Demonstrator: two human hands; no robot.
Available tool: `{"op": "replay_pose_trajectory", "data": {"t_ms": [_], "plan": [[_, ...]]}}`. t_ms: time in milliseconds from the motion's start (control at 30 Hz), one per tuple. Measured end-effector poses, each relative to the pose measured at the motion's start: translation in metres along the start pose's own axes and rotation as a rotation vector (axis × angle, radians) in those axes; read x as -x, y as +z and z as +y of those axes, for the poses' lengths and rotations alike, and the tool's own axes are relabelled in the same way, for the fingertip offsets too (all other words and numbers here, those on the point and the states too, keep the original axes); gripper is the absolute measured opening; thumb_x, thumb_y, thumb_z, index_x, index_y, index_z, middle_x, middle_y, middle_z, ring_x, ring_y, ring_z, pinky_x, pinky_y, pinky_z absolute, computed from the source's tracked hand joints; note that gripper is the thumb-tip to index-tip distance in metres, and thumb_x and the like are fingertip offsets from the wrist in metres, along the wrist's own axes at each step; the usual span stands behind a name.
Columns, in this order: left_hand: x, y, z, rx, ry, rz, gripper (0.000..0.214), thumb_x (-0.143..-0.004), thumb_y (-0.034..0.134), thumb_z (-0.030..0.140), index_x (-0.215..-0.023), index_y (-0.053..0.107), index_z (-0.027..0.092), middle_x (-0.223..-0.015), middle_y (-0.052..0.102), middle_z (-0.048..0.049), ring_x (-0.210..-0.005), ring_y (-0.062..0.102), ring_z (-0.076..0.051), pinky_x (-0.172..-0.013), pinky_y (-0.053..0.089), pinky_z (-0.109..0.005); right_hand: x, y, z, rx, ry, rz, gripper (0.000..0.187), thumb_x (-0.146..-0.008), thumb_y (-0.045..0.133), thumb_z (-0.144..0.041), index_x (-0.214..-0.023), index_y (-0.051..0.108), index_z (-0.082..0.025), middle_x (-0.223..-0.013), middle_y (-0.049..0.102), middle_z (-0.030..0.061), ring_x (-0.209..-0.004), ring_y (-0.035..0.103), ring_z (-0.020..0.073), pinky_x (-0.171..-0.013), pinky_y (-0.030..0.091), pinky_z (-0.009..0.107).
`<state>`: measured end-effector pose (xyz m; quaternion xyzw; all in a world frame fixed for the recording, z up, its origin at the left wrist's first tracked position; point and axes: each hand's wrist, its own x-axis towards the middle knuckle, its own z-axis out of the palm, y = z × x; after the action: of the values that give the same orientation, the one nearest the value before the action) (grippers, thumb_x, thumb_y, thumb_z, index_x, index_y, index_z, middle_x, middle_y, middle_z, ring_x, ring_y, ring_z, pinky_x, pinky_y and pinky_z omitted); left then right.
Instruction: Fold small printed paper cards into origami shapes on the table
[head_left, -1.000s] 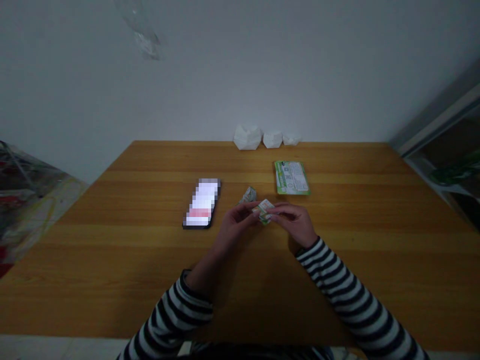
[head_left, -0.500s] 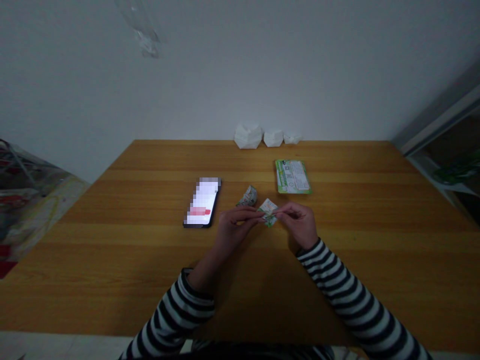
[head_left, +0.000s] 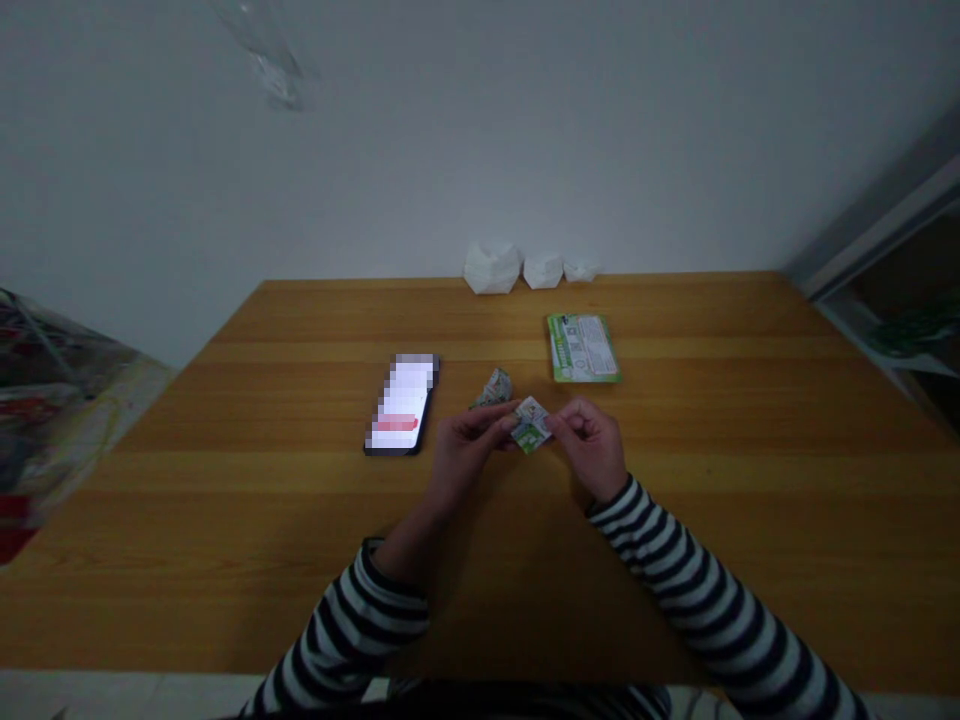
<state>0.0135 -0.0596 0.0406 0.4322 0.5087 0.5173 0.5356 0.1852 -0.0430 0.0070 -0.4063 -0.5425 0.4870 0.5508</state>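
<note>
Both hands have drawn in, and the folded green-and-white paper (head_left: 531, 425) now sits tilted on one corner between them.

The left hand (head_left: 469, 455) pinches the paper's left corner between thumb and fingertips, and the right hand (head_left: 592, 445) pinches its right corner the same way, with the paper held just above the wooden table (head_left: 225, 560). A crumpled paper wad (head_left: 493, 389) lies just beyond the left hand's fingers. Farther off, a green printed card (head_left: 583, 347) lies flat to the right, and a smartphone (head_left: 401, 405) with a lit, pixelated screen lies to the left. Three white crumpled lumps (head_left: 491, 268) stand along the far edge.
</note>
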Motion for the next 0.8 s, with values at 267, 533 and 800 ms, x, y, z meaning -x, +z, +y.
{"op": "replay_pose_trajectory", "data": {"t_ms": [267,533,800], "plan": [[-0.003,-0.001,-0.014,0.045,-0.008,0.118,0.026,-0.072,0.083,0.036,-0.089,0.082,0.018,-0.095,0.080,-0.0096,-0.089,0.075,-0.024,-0.086,0.060,-0.036,0.004,0.002,0.008,0.123,-0.077,-0.027,0.025,-0.089,0.068,-0.039,-0.074,0.057,-0.022,-0.065,0.069,-0.0012,-0.059,0.067,0.0143,-0.056,0.051,0.025],[0.000,0.006,-0.017,0.236,-0.059,0.238,0.042,-0.066,0.088,0.034,-0.102,0.077,0.014,-0.098,0.079,-0.0131,-0.089,0.077,-0.025,-0.085,0.061,-0.038,0.007,0.021,0.008,0.005,-0.021,0.093,0.020,-0.087,0.069,-0.041,-0.085,0.059,-0.023,-0.072,0.074,0.0010,-0.065,0.071,0.0167,-0.062,0.057,0.028],[0.004,0.004,-0.001,-0.035,0.092,0.234,0.015,-0.070,0.083,0.026,-0.084,0.082,0.021,-0.087,0.081,-0.0049,-0.081,0.076,-0.023,-0.078,0.064,-0.036,0.000,0.016,0.007,-0.079,0.046,0.041,0.028,-0.084,0.070,-0.049,-0.083,0.060,-0.023,-0.067,0.069,-0.0009,-0.060,0.065,0.0147,-0.060,0.055,0.027]]}}
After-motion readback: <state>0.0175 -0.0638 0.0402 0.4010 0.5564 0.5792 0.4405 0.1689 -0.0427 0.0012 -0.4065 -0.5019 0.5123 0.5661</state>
